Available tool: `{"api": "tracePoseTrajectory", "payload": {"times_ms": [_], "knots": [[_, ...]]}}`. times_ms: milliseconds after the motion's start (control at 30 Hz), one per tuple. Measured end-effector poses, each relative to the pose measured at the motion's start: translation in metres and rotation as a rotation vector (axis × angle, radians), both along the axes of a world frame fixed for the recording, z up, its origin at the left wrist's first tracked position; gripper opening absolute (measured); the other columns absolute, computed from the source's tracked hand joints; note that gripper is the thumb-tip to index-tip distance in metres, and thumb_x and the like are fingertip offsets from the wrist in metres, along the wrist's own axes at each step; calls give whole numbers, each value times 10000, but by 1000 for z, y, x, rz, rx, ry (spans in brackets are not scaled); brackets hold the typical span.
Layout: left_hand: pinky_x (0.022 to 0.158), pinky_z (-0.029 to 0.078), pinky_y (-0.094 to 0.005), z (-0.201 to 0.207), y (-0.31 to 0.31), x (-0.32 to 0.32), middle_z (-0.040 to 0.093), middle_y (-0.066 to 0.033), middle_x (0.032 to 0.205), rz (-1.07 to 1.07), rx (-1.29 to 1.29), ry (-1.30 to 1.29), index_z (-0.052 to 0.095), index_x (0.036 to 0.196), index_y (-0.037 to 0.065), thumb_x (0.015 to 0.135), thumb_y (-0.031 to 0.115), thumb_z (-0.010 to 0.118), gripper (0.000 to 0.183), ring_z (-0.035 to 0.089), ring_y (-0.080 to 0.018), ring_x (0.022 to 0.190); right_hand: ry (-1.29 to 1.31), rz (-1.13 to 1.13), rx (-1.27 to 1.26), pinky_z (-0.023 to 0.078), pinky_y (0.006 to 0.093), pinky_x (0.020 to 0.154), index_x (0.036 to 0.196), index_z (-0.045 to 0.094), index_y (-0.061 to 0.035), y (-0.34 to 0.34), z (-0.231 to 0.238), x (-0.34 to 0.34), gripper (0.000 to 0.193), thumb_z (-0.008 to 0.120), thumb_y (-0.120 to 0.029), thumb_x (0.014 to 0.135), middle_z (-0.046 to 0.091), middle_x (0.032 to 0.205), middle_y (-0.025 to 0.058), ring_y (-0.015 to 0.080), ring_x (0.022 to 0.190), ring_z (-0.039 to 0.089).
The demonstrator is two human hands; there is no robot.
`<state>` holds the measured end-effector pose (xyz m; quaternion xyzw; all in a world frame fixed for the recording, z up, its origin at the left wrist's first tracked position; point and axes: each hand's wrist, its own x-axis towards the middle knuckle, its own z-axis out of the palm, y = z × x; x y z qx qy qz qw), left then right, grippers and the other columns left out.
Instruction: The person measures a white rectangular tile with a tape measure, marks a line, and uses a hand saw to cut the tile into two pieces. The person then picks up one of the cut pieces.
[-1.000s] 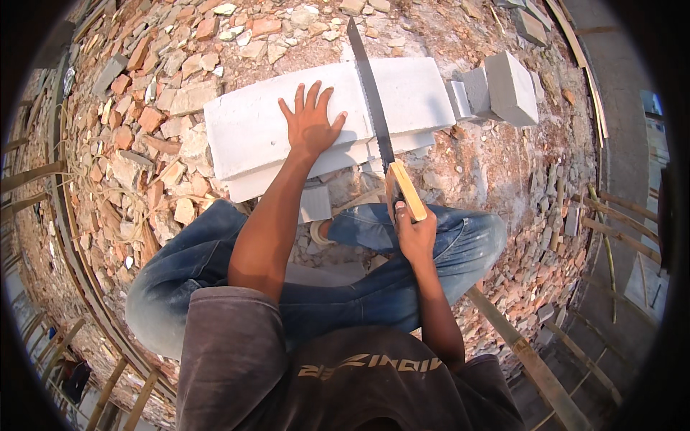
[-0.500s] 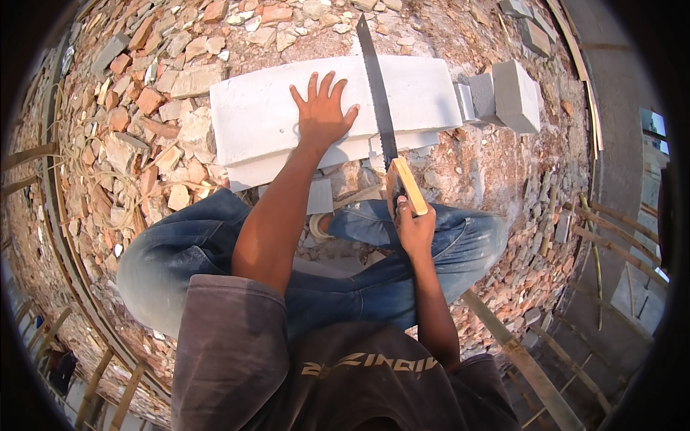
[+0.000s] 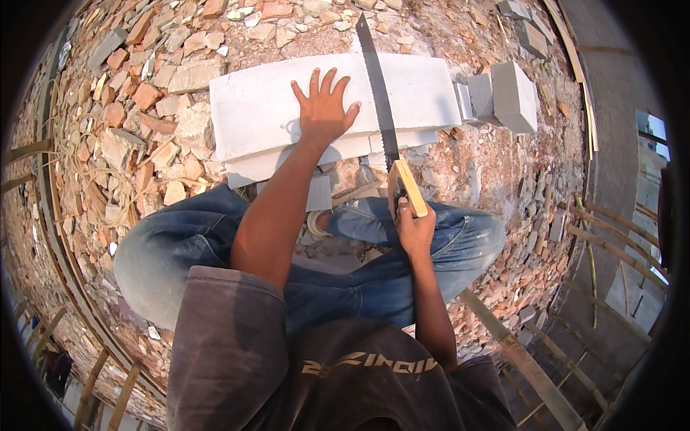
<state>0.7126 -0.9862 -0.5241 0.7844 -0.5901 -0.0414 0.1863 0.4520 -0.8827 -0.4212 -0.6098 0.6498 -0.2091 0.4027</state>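
A long white lightweight concrete block (image 3: 251, 108) lies crosswise in front of me. My left hand (image 3: 324, 111) rests on its top, palm down with the fingers spread. My right hand (image 3: 412, 224) is closed around the wooden handle of a hand saw (image 3: 381, 90). The dark toothed blade lies across the block to the right of my left hand, its tip reaching past the far edge. Under the block's near side shows another white slab (image 3: 251, 169). My right fingers are partly hidden behind the handle.
Cut white block pieces (image 3: 514, 97) stand just right of the long block. Broken bricks and rubble (image 3: 147, 97) cover the ground. Bamboo poles (image 3: 528, 363) lie at the lower right, and a grey wall (image 3: 611, 86) runs along the right side. My bent legs (image 3: 180, 251) flank the near side.
Almost nothing differs. The view has shifted very slightly; both hands, the saw and the block keep nearly the same places relative to one another.
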Motion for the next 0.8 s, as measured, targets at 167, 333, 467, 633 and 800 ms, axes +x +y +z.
{"api": "tracePoseTrajectory", "payload": {"times_ms": [167,333,467,633,800], "knots": [[1147,71,-753,0,0,0,382,-61,1555,-8,1,2,521,1433,231,915,540,596,607,209,-332,1509,1,-12,18,482,396,664,970,665,71,2,-5,-8,271,670,-196,924,650,721,187,252,655,608],[1147,61,-756,-1,0,1,380,-60,1559,-2,3,-8,520,1441,244,918,546,592,608,202,-334,1512,6,-16,6,487,396,670,1003,669,68,3,3,2,274,663,-194,925,649,733,199,261,663,612],[1146,81,-754,4,-1,-3,380,-49,1565,-2,16,-20,517,1444,270,918,540,592,596,219,-326,1509,39,35,-42,493,404,682,1028,671,72,-11,2,16,287,660,-195,925,655,746,219,289,663,614],[1150,93,-749,4,-1,0,375,-42,1574,8,26,-9,519,1442,296,915,529,598,582,220,-319,1512,29,38,59,492,412,679,986,668,79,-19,7,17,279,663,-192,919,642,732,236,309,651,604],[1155,92,-746,9,-2,-4,364,-36,1584,6,78,-6,506,1451,304,911,527,603,593,212,-313,1517,34,43,51,485,418,658,925,655,82,-13,13,15,264,658,-181,912,618,688,222,301,626,590]]}}
